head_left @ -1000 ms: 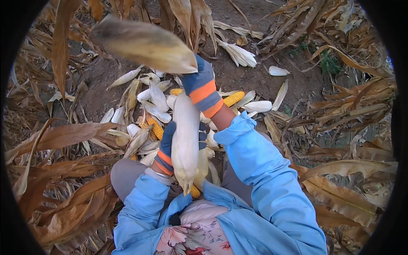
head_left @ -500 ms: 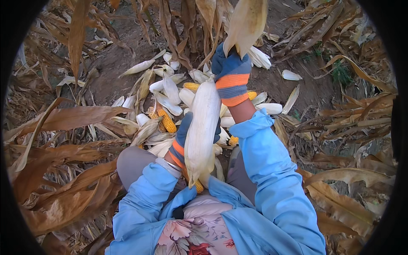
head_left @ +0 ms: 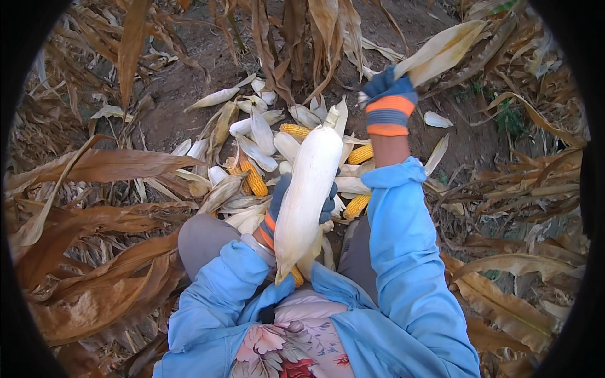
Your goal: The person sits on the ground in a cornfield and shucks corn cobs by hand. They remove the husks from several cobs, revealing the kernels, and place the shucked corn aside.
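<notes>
My left hand, in a dark glove with an orange-striped cuff, is closed around a large ear of corn still wrapped in pale husk. The ear slants over my lap with its cut stem end pointing away from me; its tip hides part of a yellow ear. Off to the upper right, my gloved right hand is closed on a strip of corn husk, apart from the ear. The fingers of my left hand are partly hidden behind the ear.
Pale husks and bare yellow cobs lie heaped on the brown soil before my knees. Dry corn stalks stand just beyond the heap. Long brown leaves crowd in from the left, and more from the right.
My right hand has moved right, away from the stem end of the ear, with the husk strip now swung out to the right. The ear has tilted slightly clockwise in my left hand.
</notes>
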Demonstrator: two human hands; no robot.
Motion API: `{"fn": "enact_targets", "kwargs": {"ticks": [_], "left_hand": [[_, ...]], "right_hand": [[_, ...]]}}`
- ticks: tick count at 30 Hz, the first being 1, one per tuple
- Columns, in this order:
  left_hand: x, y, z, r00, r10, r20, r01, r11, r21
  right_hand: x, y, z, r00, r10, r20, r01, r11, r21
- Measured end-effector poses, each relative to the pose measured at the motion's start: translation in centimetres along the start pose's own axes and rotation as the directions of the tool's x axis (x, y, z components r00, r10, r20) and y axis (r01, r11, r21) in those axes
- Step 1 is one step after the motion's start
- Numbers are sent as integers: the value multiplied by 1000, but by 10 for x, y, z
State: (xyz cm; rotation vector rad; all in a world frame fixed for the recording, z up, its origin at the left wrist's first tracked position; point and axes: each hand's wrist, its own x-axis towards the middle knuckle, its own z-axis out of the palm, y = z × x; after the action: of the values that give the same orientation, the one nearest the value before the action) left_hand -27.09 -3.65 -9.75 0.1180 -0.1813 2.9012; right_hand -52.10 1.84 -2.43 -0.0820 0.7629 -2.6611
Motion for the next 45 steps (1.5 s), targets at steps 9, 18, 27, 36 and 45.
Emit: {"fn": "enact_targets", "kwargs": {"ticks": [9, 18, 27, 36, 45], "left_hand": [[-3, 6, -9, 944, 177, -278, -37, 895, 445], [-4, 17, -2, 926, 332, -181, -152, 765, 626], [-1, 21, 3, 802, 488, -346, -228, 784, 577], [4, 27, -7, 670, 643, -370, -330, 705, 627], [4, 31, -6, 641, 674, -368, -464, 722, 514]], "right_hand": [[5, -17, -26, 970, -70, -233, -121, 693, -710], [19, -83, -87, 986, 164, -43, 63, -593, -803], [9, -174, -139, 943, -208, -259, -327, -718, -615], [29, -237, -227, 773, -622, -125, -559, -575, -597], [-28, -98, -63, 953, 22, 301, 298, 76, -951]]}}
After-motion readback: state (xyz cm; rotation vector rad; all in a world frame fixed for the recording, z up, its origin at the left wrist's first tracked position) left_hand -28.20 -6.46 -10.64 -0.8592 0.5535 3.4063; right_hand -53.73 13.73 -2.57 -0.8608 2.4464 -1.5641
